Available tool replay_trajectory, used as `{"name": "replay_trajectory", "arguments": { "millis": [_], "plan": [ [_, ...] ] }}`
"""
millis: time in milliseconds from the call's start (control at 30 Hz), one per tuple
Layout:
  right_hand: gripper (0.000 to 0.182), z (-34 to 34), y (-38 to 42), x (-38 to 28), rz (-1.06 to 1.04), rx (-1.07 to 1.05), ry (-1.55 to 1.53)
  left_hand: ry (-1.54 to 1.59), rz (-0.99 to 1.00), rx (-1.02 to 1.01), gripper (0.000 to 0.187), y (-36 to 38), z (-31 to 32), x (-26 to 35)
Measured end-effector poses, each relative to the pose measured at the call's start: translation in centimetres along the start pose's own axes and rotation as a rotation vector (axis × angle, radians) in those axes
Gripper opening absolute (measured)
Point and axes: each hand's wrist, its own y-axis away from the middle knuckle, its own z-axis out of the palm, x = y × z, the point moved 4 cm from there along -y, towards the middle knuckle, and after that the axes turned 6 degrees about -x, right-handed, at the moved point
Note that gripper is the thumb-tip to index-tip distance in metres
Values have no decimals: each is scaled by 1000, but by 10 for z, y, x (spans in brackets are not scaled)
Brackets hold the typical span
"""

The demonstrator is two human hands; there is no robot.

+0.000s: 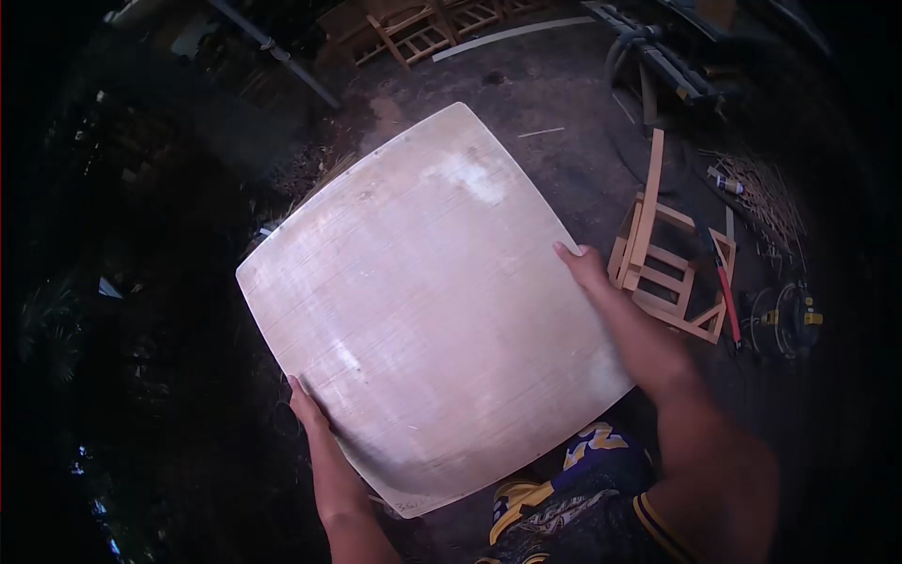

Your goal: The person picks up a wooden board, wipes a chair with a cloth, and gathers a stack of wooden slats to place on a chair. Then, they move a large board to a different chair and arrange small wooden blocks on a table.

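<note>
A large, pale square wooden panel (432, 301) with rounded corners fills the middle of the view, held up off the floor and turned at a slant. Whitish patches and fine grain lines mark its face, and small handwriting shows near its lowest corner. My left hand (306, 406) grips the panel's left edge, thumb on the face and the other fingers hidden behind. On the right edge, my right hand (584, 268) is closed in the same way, its thumb over the rim and its fingers mostly out of sight underneath.
A small wooden frame (672, 268) stands on the dark floor at the right, with a red bar (728, 305) against it. Beyond lies a round tool with yellow parts (789, 320). Wooden chairs (413, 33) and dark machinery (658, 56) are at the back.
</note>
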Motion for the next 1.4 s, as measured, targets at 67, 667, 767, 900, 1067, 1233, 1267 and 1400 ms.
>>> {"name": "replay_trajectory", "arguments": {
  "millis": [67, 667, 767, 900, 1067, 1233, 1267, 1400],
  "plan": [
    [73, 12, -24, 2, 60, 16, -49, -76, -1, -116, 84, -86, 47, -6],
    [64, 84, 90, -24, -391, -223, 310, -1282, 248, -622, 77, -153, 248, -57],
    [25, 35, 217, -30, -421, -214, 151, -1031, 316, -933, 60, -118, 267, -80],
    [19, -121, 239, 105, 61, 463, -30, -561, 418, -1043, 52, 91, 308, 19],
    [53, -316, 93, 216, 221, 514, 849, -295, 309, -1255, 65, 274, 420, 118],
    [57, -383, -12, 339, 480, 389, 539, -126, 97, -1443, 80, 362, 570, 165],
    [50, -394, -18, 351, 482, 213, 499, -168, 77, -1447, 77, 378, 595, 172],
    [24, -415, 6, 356, 267, 240, 248, -326, 167, -1268, 35, 397, 628, 157]
  ]
}}
